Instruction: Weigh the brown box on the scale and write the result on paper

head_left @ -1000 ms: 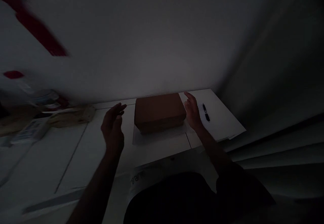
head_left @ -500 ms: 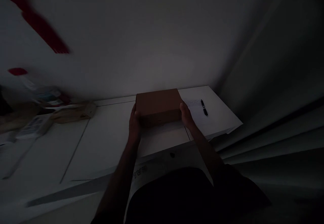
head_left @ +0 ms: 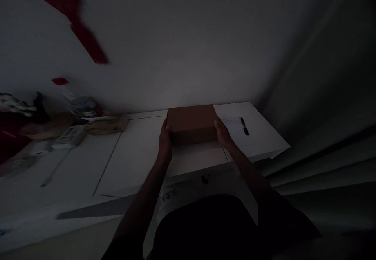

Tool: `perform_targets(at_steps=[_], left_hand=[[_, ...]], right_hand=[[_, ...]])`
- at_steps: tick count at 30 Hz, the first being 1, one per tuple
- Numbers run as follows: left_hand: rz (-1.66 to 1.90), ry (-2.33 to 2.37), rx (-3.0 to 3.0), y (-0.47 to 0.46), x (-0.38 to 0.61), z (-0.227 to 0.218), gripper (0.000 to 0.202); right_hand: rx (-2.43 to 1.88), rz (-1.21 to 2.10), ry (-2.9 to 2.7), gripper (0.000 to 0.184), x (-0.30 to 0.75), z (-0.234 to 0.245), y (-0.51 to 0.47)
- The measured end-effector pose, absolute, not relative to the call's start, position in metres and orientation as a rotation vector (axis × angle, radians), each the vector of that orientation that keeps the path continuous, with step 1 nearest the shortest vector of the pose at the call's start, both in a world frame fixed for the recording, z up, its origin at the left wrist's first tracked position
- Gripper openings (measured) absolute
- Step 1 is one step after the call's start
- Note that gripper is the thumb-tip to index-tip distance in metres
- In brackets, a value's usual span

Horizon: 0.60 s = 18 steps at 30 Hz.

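Dim light falls on a smooth white table [head_left: 135, 154] set against a plain wall. Near its far right corner sits a closed rectangular cardboard box [head_left: 192, 121], matte brown. Left hand [head_left: 165, 144] and right hand [head_left: 223, 134] clasp its two short sides. A black pen [head_left: 244, 126] lies just right of it; clutter [head_left: 70, 129] crowds the far left edge.

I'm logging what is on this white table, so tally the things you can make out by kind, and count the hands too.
Brown cardboard box: 1, gripped at its sides by the left hand and the right hand
Black pen: 1, on a sheet of paper
Sheet of paper: 1
Hands: 2
Blurred clutter at the table's left end: too dim to count
Total: 5
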<state>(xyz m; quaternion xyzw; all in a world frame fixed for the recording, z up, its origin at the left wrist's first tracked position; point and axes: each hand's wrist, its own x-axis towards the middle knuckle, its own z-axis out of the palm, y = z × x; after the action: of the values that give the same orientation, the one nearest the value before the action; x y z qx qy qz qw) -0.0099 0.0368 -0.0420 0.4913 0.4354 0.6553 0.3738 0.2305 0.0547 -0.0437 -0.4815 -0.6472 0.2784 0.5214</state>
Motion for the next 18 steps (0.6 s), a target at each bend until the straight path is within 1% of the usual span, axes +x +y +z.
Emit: perform_targets(at_steps=[4,10,15,18], left_hand=[[1.724,1.093,1.172,0.031,-0.031,-0.046,0.055],[1.843,1.130,1.071,0.021,-0.075,-0.038,0.056],[1.958,1.246,1.095,0.002,-0.114,-0.029,0.049],[2.025,1.317,1.038,-0.010,-0.135,-0.029,0.050]], right_hand=[[-1.120,0.723,-1.647,0.082,0.212,-0.030,0.051],[-0.954,0.802,-1.774,0.085,0.167,-0.012,0.063],[-0.881,0.870,-1.847,0.087,0.120,-0.008,0.077],[-0.793,0.905,-1.893,0.087,0.090,-0.011,0.083]])
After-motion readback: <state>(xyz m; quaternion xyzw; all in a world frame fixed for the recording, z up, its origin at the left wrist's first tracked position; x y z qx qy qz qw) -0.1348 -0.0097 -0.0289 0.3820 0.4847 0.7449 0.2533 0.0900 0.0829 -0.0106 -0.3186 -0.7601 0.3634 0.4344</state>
